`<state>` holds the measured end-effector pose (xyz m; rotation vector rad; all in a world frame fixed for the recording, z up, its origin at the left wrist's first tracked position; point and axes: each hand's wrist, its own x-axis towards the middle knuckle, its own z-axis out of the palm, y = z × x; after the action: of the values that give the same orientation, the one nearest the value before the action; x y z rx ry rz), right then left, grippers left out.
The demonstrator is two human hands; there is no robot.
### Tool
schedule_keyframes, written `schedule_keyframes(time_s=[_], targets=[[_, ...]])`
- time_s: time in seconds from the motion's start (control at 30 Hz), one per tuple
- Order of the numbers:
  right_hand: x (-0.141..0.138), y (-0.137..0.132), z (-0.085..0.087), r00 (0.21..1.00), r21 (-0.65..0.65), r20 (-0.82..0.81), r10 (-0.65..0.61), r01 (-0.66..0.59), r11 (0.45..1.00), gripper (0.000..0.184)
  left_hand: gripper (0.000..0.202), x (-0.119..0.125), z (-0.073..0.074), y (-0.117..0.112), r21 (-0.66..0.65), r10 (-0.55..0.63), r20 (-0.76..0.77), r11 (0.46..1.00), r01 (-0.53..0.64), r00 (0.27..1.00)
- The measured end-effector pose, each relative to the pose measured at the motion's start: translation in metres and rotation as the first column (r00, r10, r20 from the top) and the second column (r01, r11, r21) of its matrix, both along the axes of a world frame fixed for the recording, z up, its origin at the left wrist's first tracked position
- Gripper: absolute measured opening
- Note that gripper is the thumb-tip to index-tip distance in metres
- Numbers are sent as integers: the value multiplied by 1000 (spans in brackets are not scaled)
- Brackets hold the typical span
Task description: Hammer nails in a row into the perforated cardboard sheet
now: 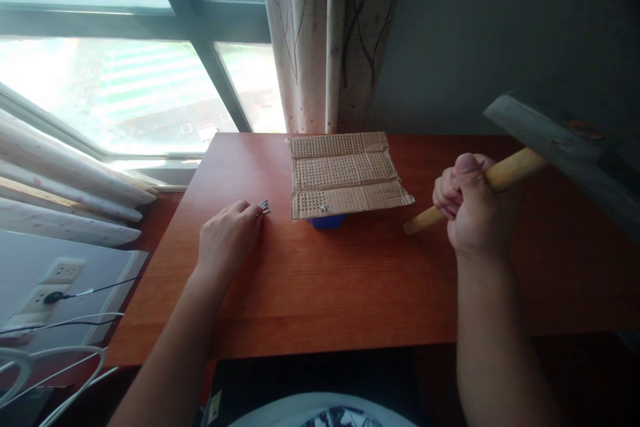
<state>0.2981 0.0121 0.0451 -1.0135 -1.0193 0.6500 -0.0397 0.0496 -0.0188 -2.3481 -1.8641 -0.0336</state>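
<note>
My left hand (227, 233) rests on the table left of a cardboard sheet, its fingers pinched around several small metal nails (263, 207) whose ends stick out past the fingertips. The brown cardboard sheet (345, 170) is creased into three bands and dotted with rows of holes. It lies raised on a blue object (327, 221), mostly hidden beneath. Small shiny bits (324, 208) sit near its front edge. Raised at the right, my right hand (473, 203) is closed around the wooden handle of a hammer (523, 167); its long grey head is partly blurred and dark.
The reddish-brown wooden table (320, 293) stands against a window (150, 80) and patterned curtains (320, 40). Wall sockets (53, 290) with a plug and loose cables (75, 350) are at the lower left. A rounded pale object (320, 407) shows below the table's front edge.
</note>
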Motion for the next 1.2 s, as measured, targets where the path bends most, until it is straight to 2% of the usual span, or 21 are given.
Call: schedule_keyframes(time_s=[0.13,0.4,0.5,0.6,0.67,0.7,0.8,0.87,0.93,1.0,1.07,1.2], targets=[[-1,-1,-1,1000,2,9,-14,14,1000,51,31,-2,-2,0,-14,-33,10,999,33,999],[-1,-2,-3,1000,2,4,-5,5,1000,49,26,-1,6,-1,-181,-159,76,969,171,984],[-2,-3,-3,1000,8,0,-3,3,1000,49,21,-3,3,-2,-152,-150,94,975,163,984],[-2,-3,-3,1000,13,-6,-16,16,1000,50,20,-8,-2,-1,-13,-135,289,989,145,948],[-2,-4,-3,1000,13,-2,-20,20,1000,50,19,-9,-1,-2,97,-142,506,989,108,851],[-2,-4,-3,1000,12,1,-20,20,1000,50,17,-8,1,-3,130,-145,622,988,81,769],[-2,-4,-3,1000,7,5,-22,22,1000,50,15,6,13,-8,130,-112,890,991,-11,442],[-2,-3,-3,1000,6,10,-20,20,1000,50,17,20,21,-12,113,-98,957,993,-38,274],[-2,-3,-4,1000,9,14,-19,19,1000,51,17,35,27,-15,126,-120,970,992,-14,211],[-3,-3,-4,1000,11,18,-19,19,1000,50,14,48,29,-16,159,-165,957,986,46,239],[-4,-3,-4,999,10,25,-22,22,1000,48,11,58,29,-15,189,-212,929,977,101,303],[-5,-4,-3,999,12,31,-17,17,1000,49,7,68,28,-13,242,-279,876,960,141,393]])
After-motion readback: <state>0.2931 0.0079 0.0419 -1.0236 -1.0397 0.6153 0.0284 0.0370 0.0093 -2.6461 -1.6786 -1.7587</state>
